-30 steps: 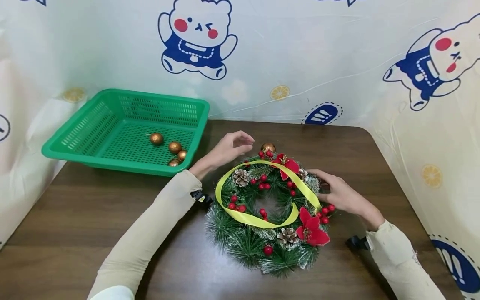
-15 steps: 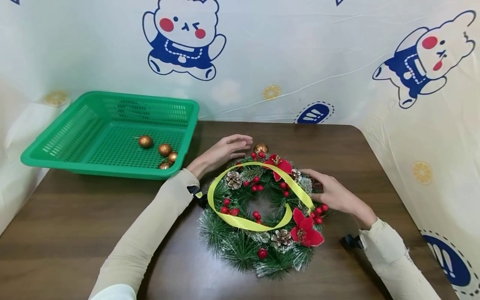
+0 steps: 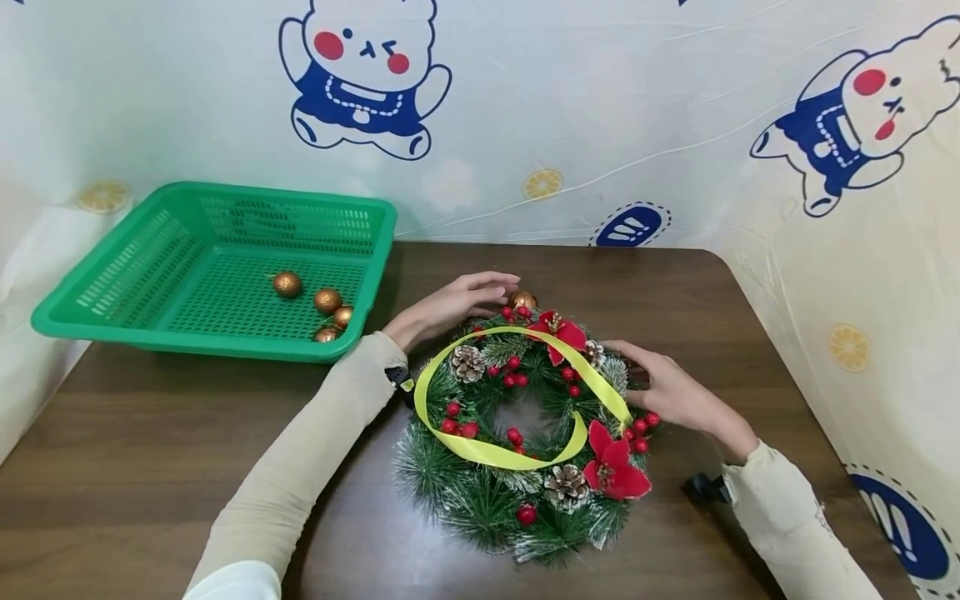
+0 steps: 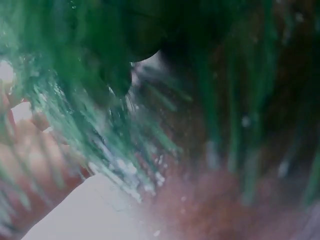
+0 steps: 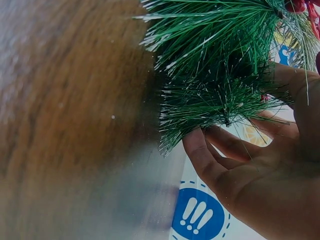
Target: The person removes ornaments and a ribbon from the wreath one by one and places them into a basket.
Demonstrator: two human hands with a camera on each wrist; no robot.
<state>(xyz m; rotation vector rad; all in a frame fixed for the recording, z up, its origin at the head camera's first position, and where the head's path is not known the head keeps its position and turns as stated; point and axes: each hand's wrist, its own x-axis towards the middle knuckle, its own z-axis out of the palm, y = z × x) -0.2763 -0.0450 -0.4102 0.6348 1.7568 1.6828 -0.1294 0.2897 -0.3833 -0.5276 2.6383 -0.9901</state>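
Note:
A green wreath [image 3: 487, 508] lies on the table, dressed with red flowers [image 3: 615, 467], red berries, pinecones [image 3: 567, 486] and a loop of yellow ribbon [image 3: 495, 454]. At its far edge sits a gold ball ornament [image 3: 522, 300]. My left hand [image 3: 457, 302] reaches over the wreath's far left side, fingers loosely extended, fingertips right at the ball. Blurred needles [image 4: 100, 100] cover most of the left wrist view. My right hand [image 3: 675, 390] grips the wreath's right edge; in the right wrist view its fingers [image 5: 200, 155] curl against the needles [image 5: 215, 100].
A green plastic basket [image 3: 187, 337] stands at the back left, holding several gold balls [image 3: 287, 284]. Behind the brown wooden table [image 3: 150, 458] hangs a pale curtain [image 3: 600, 83] printed with cartoon bears.
My left hand has moved right, its fingertips now reaching the gold ball. My right hand stays at the wreath's right edge. The head view has shifted slightly.

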